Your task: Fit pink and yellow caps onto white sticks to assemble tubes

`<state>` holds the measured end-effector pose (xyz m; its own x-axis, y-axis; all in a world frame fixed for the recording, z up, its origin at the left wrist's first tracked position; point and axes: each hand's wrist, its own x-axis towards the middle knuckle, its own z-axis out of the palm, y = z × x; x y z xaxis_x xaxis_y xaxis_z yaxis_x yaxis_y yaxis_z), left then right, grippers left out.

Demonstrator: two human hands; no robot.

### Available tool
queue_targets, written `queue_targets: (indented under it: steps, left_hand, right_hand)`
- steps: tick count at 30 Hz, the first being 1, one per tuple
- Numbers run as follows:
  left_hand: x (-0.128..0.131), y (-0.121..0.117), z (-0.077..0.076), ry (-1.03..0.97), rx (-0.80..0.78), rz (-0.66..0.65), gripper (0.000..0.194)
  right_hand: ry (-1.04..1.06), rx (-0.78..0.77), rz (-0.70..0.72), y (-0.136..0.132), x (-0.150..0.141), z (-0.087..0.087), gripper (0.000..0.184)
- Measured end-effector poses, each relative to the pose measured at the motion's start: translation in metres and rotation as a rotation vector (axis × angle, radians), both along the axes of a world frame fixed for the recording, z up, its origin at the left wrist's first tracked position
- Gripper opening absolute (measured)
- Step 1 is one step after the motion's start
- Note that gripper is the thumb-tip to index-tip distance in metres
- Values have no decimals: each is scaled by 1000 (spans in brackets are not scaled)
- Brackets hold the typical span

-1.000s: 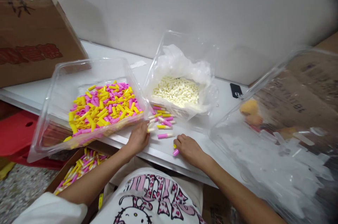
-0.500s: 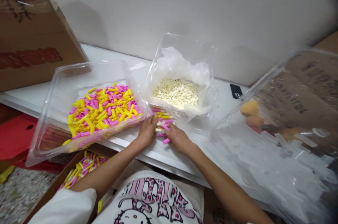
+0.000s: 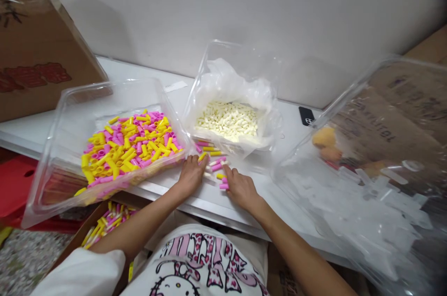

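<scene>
My left hand (image 3: 191, 176) is closed at the near edge of the table, with a yellow tube (image 3: 202, 157) at its fingertips. Opposite it, my right hand (image 3: 241, 190) has its fingers curled on several pink and yellow tubes (image 3: 224, 186). Between the hands lies a loose group of pink tubes with white sticks (image 3: 218, 164) in their ends. Behind them are more yellow pieces (image 3: 213, 152). My fingers partly hide how each tube is held.
A clear bin (image 3: 38, 184) of pink and yellow tubes stands left; another (image 3: 190, 100), lined with plastic, holds pale sticks. A large clear bin (image 3: 296, 165) is at right, near a phone (image 3: 306, 116). Below left, a carton holds filled tubes (image 3: 108, 221). A cardboard box (image 3: 31, 44) stands behind.
My right hand has moved left and forward with its tubes to the loose group, then slightly back. My left hand has shifted a little forward. The view has turned slightly right.
</scene>
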<state>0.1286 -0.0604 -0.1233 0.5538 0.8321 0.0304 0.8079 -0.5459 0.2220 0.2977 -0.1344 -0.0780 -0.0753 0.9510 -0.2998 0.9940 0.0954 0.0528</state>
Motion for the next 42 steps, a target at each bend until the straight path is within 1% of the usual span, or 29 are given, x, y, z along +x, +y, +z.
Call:
queue_targets:
  steps: [2,6,9,11,13,17,19,22,25,27,29,31,33,35,38,40,42]
  left_hand:
    - [-2,-1,-1,-9,-7,4,57]
    - [-3,-3,-2,-121,-40,10,64]
    - [1,0,0,-278,-68,21,72]
    - [8,5,3,-419,-121,28,71]
    - [17,11,5,-536,-202,20,64]
    - [35,15,9,-592,-323,-32,45]
    - [41,13,10,-635,-376,-40,38]
    - [45,10,10,-729,-473,-27,32]
    - [45,5,10,-825,-574,-1,32]
    - [41,-2,11,-867,-623,18,36]
    - [33,-13,15,-909,-660,27,38]
    - [20,-29,20,-974,-685,40,41]
    - [2,-47,27,-1031,-701,76,45]
    - [-21,-65,33,-1043,-686,128,48]
    - [-62,-94,40,-1027,-584,237,49]
    - [-92,-112,45,-999,-489,355,49]
    - [-122,-127,47,-973,-410,511,50]
  right_hand:
    - [51,18,-100,-2,4,-1,71]
    - [210,46,-307,0,13,-1,43]
    - [335,75,-418,5,20,-3,25]
    - [461,83,-526,10,23,-8,13]
    - [606,79,-645,15,22,-15,13]
    - [888,82,-846,27,12,-26,18]
    - [1004,92,-912,32,7,-29,18]
    - [1149,89,-975,36,7,-29,15]
    - [1267,49,-1003,33,10,-27,13]
    - [1331,7,-1005,26,10,-25,13]
    - [1381,-42,-994,16,5,-21,14]
    - [1419,-90,-970,3,-7,-17,15]
    - [1450,-135,-930,-10,-24,-14,16]
    - [1486,-190,-871,-20,-43,-11,18]
    - [1560,-318,-739,-29,-77,-8,19]
    - [1557,-428,-636,-28,-105,-7,18]
    - [1492,-555,-542,-22,-141,-6,18]
